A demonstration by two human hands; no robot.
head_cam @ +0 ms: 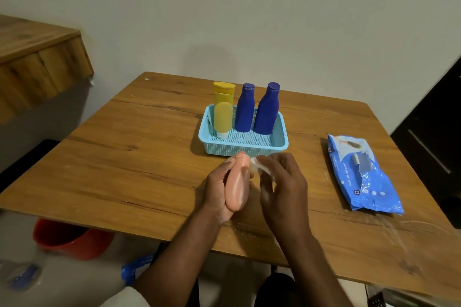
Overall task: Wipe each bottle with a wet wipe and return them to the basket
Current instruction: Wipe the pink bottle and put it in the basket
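Three bottles stand beyond our grip in the blue basket (279, 143): one yellow tube (222, 109), two dark blue bottles (257, 109). Right of our hands, apart, lies the wipes pack (364, 177) on the table (124, 157). Our left hand (218, 189) wraps the pink bottle (238, 182), cap pointing away; our right hand (284, 182) pinches the white wipe (257, 166) against its neck.

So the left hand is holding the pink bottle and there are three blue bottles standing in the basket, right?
Not quite. The head view shows two blue bottles in the basket, beside a yellow tube. The left hand does hold the pink bottle.
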